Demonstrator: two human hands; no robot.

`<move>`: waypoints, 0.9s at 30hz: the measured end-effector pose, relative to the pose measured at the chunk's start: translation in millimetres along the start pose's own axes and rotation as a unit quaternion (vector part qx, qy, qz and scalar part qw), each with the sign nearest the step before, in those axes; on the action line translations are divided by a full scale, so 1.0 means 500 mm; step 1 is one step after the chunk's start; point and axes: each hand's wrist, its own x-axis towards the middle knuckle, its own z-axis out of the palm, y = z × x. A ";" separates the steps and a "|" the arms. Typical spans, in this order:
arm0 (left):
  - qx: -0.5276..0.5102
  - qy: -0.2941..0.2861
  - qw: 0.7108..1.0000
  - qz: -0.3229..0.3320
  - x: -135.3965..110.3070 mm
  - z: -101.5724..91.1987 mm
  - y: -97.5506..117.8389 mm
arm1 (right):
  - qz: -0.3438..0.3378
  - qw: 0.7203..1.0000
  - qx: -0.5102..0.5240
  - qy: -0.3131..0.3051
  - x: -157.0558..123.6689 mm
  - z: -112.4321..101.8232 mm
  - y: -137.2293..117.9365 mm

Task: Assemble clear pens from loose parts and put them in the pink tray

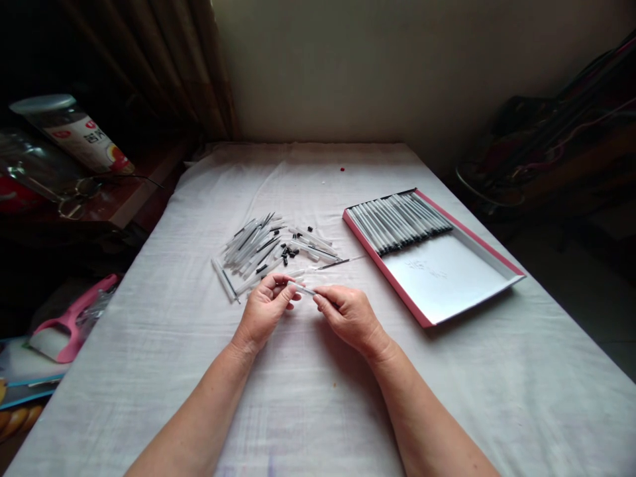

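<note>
Both my hands meet over the middle of a table covered with a white cloth (pixel 298 411). My left hand (pixel 263 310) pinches one end of a clear pen barrel (pixel 301 287), fingers closed. My right hand (pixel 348 315) pinches the other end of the same pen, fingers closed too. Just beyond my hands lies a loose pile of clear pen barrels (pixel 253 248) with small black caps (pixel 287 252) and thin refills (pixel 334 264) scattered beside it. To the right sits a pink-edged shallow box (pixel 447 281) holding a row of assembled pens (pixel 397 222) at its far end.
A tiny red speck (pixel 342 169) lies far back on the cloth. Left of the table stand a jar with a white lid (pixel 74 132) and a pink-handled tool (pixel 69 321). Curtains hang at the back left; dark clutter (pixel 546 152) fills the right side.
</note>
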 end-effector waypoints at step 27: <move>0.120 -0.048 0.991 0.047 -0.004 -0.015 0.003 | 0.001 0.997 -0.079 -0.024 -0.004 -0.005 0.000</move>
